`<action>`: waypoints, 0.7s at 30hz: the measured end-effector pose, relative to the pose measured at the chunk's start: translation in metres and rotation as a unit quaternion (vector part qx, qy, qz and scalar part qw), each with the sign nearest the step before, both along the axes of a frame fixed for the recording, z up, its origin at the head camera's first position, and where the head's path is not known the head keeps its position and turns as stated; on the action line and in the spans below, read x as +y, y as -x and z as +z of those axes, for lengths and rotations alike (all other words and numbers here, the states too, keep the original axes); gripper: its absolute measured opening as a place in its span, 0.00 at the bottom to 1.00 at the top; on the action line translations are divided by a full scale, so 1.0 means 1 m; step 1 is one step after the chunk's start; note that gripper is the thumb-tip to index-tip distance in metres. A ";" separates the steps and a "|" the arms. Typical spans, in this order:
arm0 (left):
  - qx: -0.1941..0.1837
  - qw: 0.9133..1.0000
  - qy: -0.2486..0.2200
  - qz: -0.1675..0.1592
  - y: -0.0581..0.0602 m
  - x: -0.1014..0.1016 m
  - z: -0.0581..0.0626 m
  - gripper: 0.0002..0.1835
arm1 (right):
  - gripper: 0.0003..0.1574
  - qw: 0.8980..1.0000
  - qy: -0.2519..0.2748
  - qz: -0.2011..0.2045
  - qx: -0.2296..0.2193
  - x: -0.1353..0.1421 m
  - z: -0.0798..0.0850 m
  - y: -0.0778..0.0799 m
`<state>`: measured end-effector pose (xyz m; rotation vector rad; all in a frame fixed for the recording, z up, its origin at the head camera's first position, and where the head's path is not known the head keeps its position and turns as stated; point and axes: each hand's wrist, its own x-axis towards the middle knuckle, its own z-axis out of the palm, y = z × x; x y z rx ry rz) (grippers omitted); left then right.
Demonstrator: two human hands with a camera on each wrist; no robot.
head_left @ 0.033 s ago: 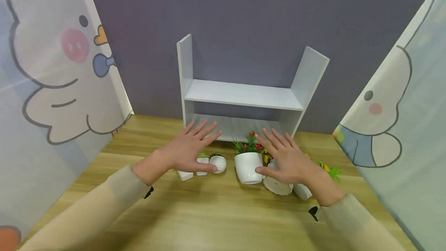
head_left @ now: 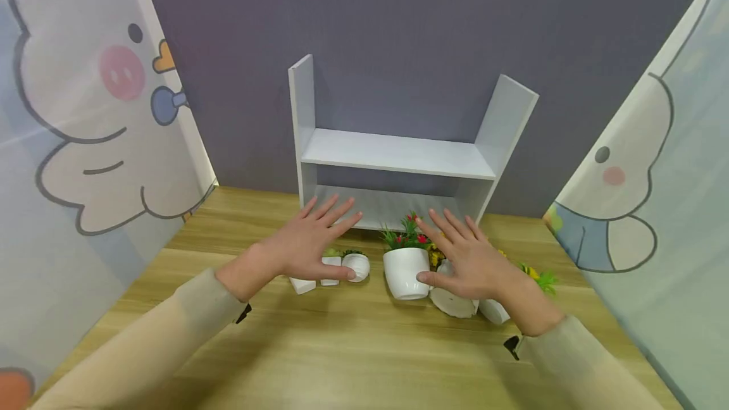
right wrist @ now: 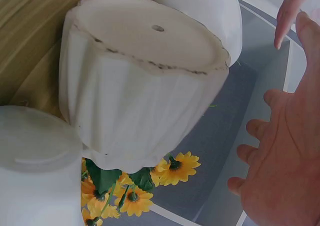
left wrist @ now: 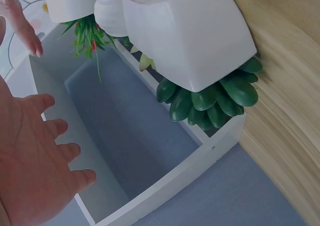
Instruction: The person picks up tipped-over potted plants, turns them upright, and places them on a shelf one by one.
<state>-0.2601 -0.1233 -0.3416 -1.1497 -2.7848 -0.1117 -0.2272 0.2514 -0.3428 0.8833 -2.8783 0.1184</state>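
Observation:
My left hand (head_left: 310, 245) is held palm down with fingers spread, above three small white pots. These are a square pot (left wrist: 190, 36) with a dark green succulent (left wrist: 215, 99), a smaller square pot (head_left: 331, 271) and a round ribbed pot (head_left: 356, 267). My right hand (head_left: 475, 264), fingers also spread, holds nothing. Its thumb overlaps the edge of a larger white pot (head_left: 406, 274) with red flowers (head_left: 421, 240). Beneath that hand, a fluted white pot (right wrist: 145, 96) with yellow flowers (right wrist: 180, 167) shows its underside and drain hole. Another white pot (right wrist: 35, 161) is beside it, partly hidden by my wrist.
A white two-level shelf (head_left: 398, 152) stands behind the pots, against a grey partition (head_left: 398, 30). All the pots are in a row on the wood-grain table (head_left: 364, 359). Cartoon-printed curtains (head_left: 102, 163) hang at both sides.

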 end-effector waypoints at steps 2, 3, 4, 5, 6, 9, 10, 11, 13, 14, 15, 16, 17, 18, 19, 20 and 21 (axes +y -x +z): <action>-0.002 1.000 0.003 -0.001 0.000 0.001 0.000 0.58 | 0.60 1.000 0.000 0.000 -0.002 0.000 -0.001 -0.001; -0.003 1.000 0.006 -0.001 0.000 0.001 -0.001 0.59 | 0.60 1.000 0.001 -0.001 -0.005 0.000 -0.001 -0.001; -0.005 1.000 0.009 -0.001 -0.001 0.001 -0.001 0.59 | 0.60 1.000 0.002 -0.001 -0.008 -0.001 -0.002 -0.001; -0.007 1.000 0.011 -0.002 -0.001 0.002 -0.002 0.59 | 0.60 1.000 0.002 -0.002 -0.011 -0.001 -0.003 -0.002; -0.008 1.000 0.014 -0.003 -0.002 0.002 -0.002 0.59 | 0.60 1.000 0.002 -0.004 -0.013 -0.001 -0.004 -0.002; -0.011 1.000 0.016 -0.003 -0.002 0.002 -0.004 0.59 | 0.60 1.000 0.004 -0.007 -0.016 -0.002 -0.005 -0.003; -0.011 1.000 0.015 -0.003 -0.003 0.002 -0.004 0.59 | 0.60 1.000 0.003 -0.008 -0.015 -0.003 -0.006 -0.003; -0.011 1.000 0.014 -0.003 -0.003 0.002 -0.004 0.59 | 0.60 1.000 0.004 -0.009 -0.014 -0.003 -0.006 -0.003; -0.014 1.000 0.014 -0.001 -0.004 0.001 -0.005 0.59 | 0.59 1.000 0.005 -0.010 -0.013 -0.004 -0.005 -0.002; -0.015 1.000 0.013 -0.001 -0.004 0.001 -0.005 0.59 | 0.59 1.000 0.005 -0.010 -0.014 -0.004 -0.004 -0.002; -0.016 1.000 0.013 0.000 -0.004 0.001 -0.005 0.59 | 0.59 1.000 0.004 -0.011 -0.014 -0.004 -0.004 -0.002; -0.016 1.000 0.012 0.000 -0.004 0.001 -0.005 0.59 | 0.59 1.000 0.004 -0.012 -0.013 -0.004 -0.003 -0.002; -0.016 1.000 0.010 0.000 -0.004 0.001 -0.005 0.59 | 0.59 1.000 0.003 -0.013 -0.012 -0.003 -0.003 -0.002; -0.015 1.000 0.009 0.000 -0.004 0.001 -0.005 0.59 | 0.59 1.000 0.003 -0.015 -0.011 -0.002 -0.002 -0.002; -0.013 1.000 0.007 0.000 -0.004 0.001 -0.005 0.59 | 0.59 1.000 0.002 -0.016 -0.011 -0.001 -0.002 -0.002; -0.012 1.000 0.005 0.000 -0.004 0.001 -0.004 0.59 | 0.59 1.000 0.002 -0.017 -0.009 0.000 -0.001 -0.002; -0.010 1.000 0.004 0.001 -0.004 0.001 -0.004 0.59 | 0.59 1.000 0.001 -0.018 -0.008 0.002 -0.001 -0.002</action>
